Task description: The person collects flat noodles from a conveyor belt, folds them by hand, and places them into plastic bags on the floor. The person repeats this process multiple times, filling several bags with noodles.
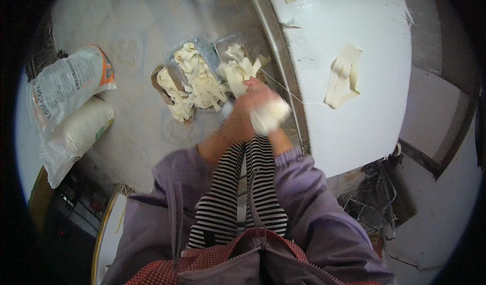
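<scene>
Blurred by motion, my left hand [255, 95] crosses in front of my body, its fingers at the near edge of a heap of cream-coloured flat strips [237, 70]. A grip on them cannot be made out. Beside it, a rounded white bundle or covering [269, 119] hides most of my right hand [280, 141], of which only the wrist shows clearly. Left of that heap, more tangled strips [201, 80] lie in clear plastic. Another group of strips [174, 95] rests in a small brown container.
A wide cream band [343, 76] lies on a white-topped table [364, 133] at right. A thin white cord [290, 91] runs from it towards the heap. Printed plastic sacks [72, 80] and a wrapped roll [81, 123] are at left. A metal frame [379, 209] stands lower right.
</scene>
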Action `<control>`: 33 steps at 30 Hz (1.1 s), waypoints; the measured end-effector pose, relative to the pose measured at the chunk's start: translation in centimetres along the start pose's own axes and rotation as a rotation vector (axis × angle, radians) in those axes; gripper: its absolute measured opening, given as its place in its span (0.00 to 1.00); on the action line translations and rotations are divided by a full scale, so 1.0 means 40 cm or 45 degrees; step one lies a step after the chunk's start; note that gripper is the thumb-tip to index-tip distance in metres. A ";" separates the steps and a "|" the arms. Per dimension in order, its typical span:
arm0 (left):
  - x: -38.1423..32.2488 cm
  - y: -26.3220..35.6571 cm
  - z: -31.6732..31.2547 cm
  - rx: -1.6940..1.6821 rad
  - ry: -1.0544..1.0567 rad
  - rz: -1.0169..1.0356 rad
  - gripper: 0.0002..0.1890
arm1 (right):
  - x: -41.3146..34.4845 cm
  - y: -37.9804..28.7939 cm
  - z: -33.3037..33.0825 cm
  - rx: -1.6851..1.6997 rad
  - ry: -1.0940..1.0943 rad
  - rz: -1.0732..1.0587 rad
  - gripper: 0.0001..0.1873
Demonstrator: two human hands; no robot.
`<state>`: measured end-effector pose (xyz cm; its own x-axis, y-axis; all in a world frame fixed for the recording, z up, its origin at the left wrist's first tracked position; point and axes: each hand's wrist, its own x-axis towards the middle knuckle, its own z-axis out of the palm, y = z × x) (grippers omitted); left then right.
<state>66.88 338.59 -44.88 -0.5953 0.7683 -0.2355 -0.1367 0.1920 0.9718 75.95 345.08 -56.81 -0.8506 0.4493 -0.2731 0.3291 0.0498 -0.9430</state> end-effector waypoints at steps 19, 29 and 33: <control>-0.082 -0.389 -0.098 0.437 0.365 -0.644 0.18 | -0.222 -0.152 -0.454 -1.053 0.318 0.497 0.10; -0.142 -0.530 -0.114 0.656 0.315 -0.731 0.23 | -0.163 -0.083 0.000 0.930 0.595 1.138 0.10; -0.129 -0.624 -0.079 0.865 0.203 -0.530 0.32 | -0.006 0.174 0.060 0.606 0.191 1.023 0.14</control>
<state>70.84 327.91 -67.88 -0.7141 0.4660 -0.5223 0.1083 0.8108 0.5753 77.46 343.16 -63.76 -0.3693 0.3025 -0.8787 0.5634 -0.6791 -0.4706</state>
